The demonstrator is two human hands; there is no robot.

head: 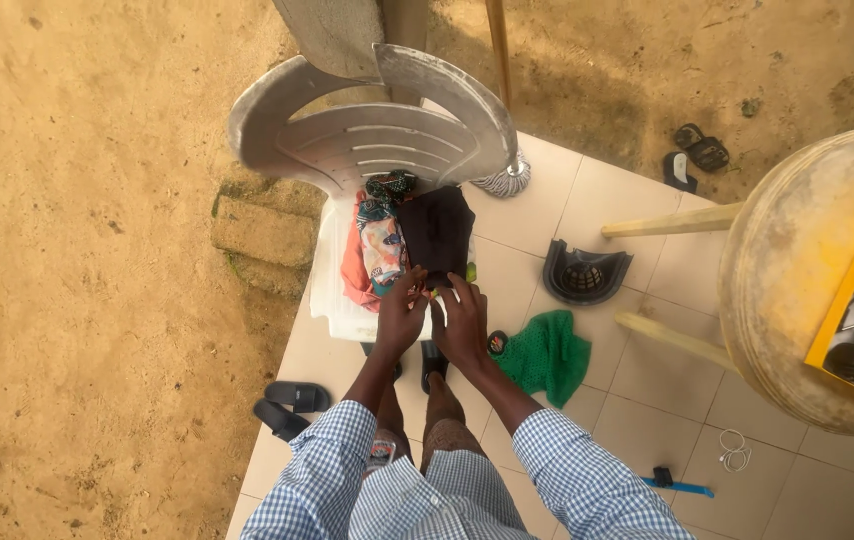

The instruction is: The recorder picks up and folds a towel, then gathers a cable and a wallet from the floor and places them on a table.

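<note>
Hands are meeting at the front edge of a white plastic chair, seen from the head camera looking straight down. Left hand is curling its fingers over the near edge of a dark cloth, and right hand is lying just beside it, fingers pointing forward and touching the same edge (whether either is truly pinching the fabric, I cannot tell). Dark cloth is lying on the chair seat, touching a patterned garment that is bunched beside it, towards the left. Both sleeves are showing a blue and white check.

Green cloth is lying on the tiled floor near the right hand, and a dark mesh basket is resting beyond it. Black sandals are sitting at the tile's left edge, next to bare sand. Round wooden stool is filling the right side, carrying a yellow box. White earphones are lying on the tiles below it.
</note>
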